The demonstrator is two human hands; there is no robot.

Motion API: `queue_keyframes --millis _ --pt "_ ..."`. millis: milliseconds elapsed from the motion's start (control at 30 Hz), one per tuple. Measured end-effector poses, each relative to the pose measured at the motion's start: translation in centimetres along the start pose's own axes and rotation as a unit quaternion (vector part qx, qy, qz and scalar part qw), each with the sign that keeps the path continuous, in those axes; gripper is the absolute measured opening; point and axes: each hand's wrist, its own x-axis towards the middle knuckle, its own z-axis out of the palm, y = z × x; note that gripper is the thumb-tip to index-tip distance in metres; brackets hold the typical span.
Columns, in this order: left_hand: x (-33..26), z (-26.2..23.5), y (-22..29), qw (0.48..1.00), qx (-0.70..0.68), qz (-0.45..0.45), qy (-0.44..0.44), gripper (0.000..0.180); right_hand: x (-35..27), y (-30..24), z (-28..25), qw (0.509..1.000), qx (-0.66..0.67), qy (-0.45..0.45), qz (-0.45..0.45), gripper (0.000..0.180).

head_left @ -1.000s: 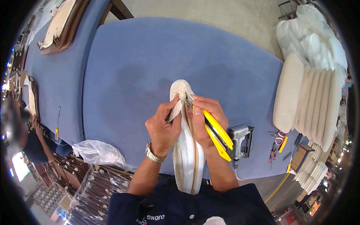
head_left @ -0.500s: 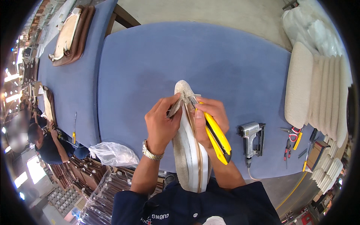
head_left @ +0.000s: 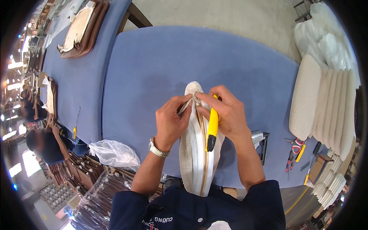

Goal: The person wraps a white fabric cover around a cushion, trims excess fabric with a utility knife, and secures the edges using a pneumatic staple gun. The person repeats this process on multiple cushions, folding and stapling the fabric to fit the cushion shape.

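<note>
A cream upholstered cushion panel stands on its edge on the blue padded table, running from my body outward. My left hand pinches the fabric at the panel's far top end. My right hand grips a yellow utility knife with its tip at that same fabric fold, right beside my left fingers. A metal watch sits on my left wrist.
A staple gun lies right of the panel, with pliers and a yellow-handled tool beyond it. Cream cushions are stacked at the right. A plastic bag and a screwdriver lie left. Another person works at the left table.
The view has shifted so the table sits more to the right. My hands have stayed at the panel's top end; the knife has turned more upright along the panel's edge.
</note>
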Motion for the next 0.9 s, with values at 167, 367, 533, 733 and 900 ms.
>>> queue_keyframes --millis 167,367,533,733,900 --pt "-0.3 -0.3 0.1 1.0 0.022 0.005 -0.017 0.019 0.5 0.7 1.7 0.997 0.038 0.06 0.001 0.02" --pt "0.3 -0.5 2.3 0.997 0.062 0.009 -0.034 0.03 -0.6 1.9 3.4 0.968 0.211 0.134 0.006 0.014" --pt "1.2 -0.5 2.6 0.988 0.117 0.088 -0.047 0.029 -2.1 0.2 2.1 0.974 0.188 0.095 0.083 0.03" --pt "0.9 0.3 0.3 0.999 -0.002 0.042 -0.018 0.011 -6.1 2.6 -0.3 0.932 0.118 0.121 0.321 0.034" --pt "1.6 -0.5 -0.4 0.997 -0.043 0.041 -0.047 0.011 -9.7 8.7 -6.8 0.854 -0.21 -0.056 0.473 0.039"
